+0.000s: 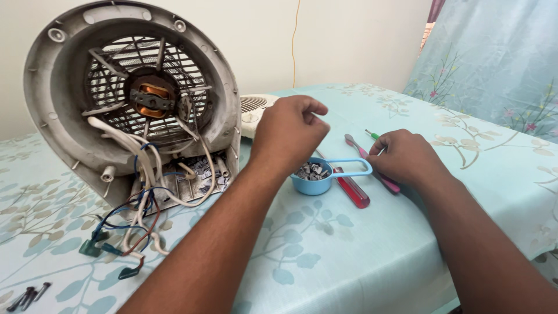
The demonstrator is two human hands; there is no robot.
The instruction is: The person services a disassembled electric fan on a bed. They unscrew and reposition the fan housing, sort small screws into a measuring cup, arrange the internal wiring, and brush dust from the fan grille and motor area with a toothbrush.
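Two bare hands work over a floral blue tablecloth [360, 256] covering the table. Toward its left edge, dark screws [28, 295] lie loose near the front, beside an opened fan heater housing [58, 87] standing upright, its copper-wound motor [152, 100] exposed and wires [136, 215] spilling onto the cloth. The left hand [289, 135] hovers above a small blue measuring scoop [317, 177] of metal bits, fingers curled and pinched; what they hold cannot be told. A red-handled screwdriver [351, 191] lies just beside the scoop. The right hand [405, 157] rests on a pink-handled tool [388, 184], fingers curled, a green-handled tool [372, 135] behind it.
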